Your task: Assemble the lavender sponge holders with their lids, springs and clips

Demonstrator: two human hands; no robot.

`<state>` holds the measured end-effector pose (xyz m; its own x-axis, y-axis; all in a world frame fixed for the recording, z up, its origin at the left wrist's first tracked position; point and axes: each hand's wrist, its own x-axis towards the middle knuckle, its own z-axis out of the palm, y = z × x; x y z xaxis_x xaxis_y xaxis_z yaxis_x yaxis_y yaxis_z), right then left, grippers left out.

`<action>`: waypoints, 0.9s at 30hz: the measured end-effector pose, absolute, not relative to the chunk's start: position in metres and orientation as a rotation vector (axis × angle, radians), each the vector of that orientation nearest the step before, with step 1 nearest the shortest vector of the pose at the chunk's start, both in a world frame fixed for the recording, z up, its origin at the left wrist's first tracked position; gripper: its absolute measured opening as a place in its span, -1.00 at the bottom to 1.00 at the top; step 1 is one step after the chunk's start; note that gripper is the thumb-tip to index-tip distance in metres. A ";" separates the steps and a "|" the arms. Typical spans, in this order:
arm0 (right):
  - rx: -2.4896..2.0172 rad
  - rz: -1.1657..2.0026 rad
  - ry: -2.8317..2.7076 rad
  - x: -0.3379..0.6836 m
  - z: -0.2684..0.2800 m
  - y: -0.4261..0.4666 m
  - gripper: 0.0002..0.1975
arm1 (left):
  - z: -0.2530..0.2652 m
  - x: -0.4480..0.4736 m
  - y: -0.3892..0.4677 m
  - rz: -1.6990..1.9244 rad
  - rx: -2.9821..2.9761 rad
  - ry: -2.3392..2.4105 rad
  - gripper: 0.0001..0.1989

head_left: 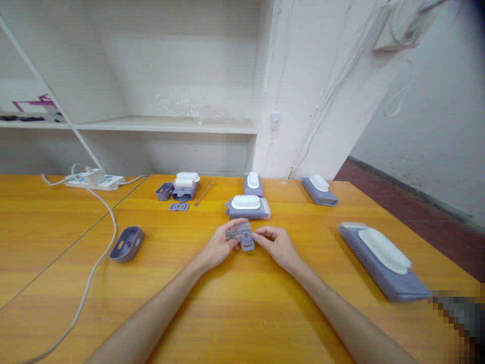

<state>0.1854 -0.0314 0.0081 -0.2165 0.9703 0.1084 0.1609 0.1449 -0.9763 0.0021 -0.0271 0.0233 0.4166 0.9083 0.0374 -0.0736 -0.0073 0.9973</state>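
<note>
Over the middle of the table, my left hand (217, 244) is closed around a metal coil spring (232, 234). The spring's end meets a small grey-purple slotted plate (247, 242), held upright; whether the two are fastened together I cannot tell. Thumb and fingertips of my right hand (279, 246) pinch the plate's right edge. Just beyond my hands lies a grey-purple case (248, 214) with a white bristled piece (245, 202) on top. To the left, an open grey-purple cup-like shell (128, 244) rests on its side.
At the back left are another case (185, 194) with white parts, a small shell (164, 191), a slotted plate (179, 207) and a long spring (204, 193). More cases (320, 191) stand right, one large (382, 263). A white cable (109, 217) runs from a power strip (94, 180).
</note>
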 end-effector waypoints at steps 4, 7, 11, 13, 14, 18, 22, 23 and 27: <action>-1.159 1.220 -1.505 0.186 0.007 -0.032 -0.73 | 0.021 0.003 -0.027 0.914 1.347 0.781 -0.50; -1.188 1.245 -1.490 0.186 0.006 -0.032 -0.68 | 0.019 0.002 -0.026 0.890 1.357 0.759 -0.50; -1.205 1.250 -1.476 0.185 0.007 -0.031 -0.67 | 0.018 0.001 -0.025 0.865 1.377 0.759 -0.52; -1.215 1.261 -1.455 0.185 0.008 -0.031 -0.66 | 0.018 0.000 -0.025 0.856 1.377 0.738 -0.54; -1.216 1.268 -1.447 0.185 0.008 -0.031 -0.66 | 0.018 0.000 -0.025 0.850 1.374 0.728 -0.54; -1.204 1.276 -1.443 0.184 0.009 -0.031 -0.69 | 0.016 -0.001 -0.025 0.837 1.368 0.729 -0.54; -1.184 1.259 -1.454 0.182 0.008 -0.032 -0.72 | 0.008 -0.001 -0.021 0.833 1.364 0.686 -0.52; -1.183 1.249 -1.454 0.182 0.007 -0.032 -0.73 | 0.007 -0.001 -0.021 0.835 1.360 0.678 -0.52; -1.160 1.206 -1.447 0.178 0.004 -0.034 -0.73 | 0.009 -0.002 -0.020 0.839 1.331 0.659 -0.53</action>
<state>0.1780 -0.0342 0.0038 -0.1586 0.9851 0.0672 0.1117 0.0855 -0.9901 -0.0018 -0.0204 0.0094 0.5563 0.8293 0.0527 -0.1454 0.0348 0.9888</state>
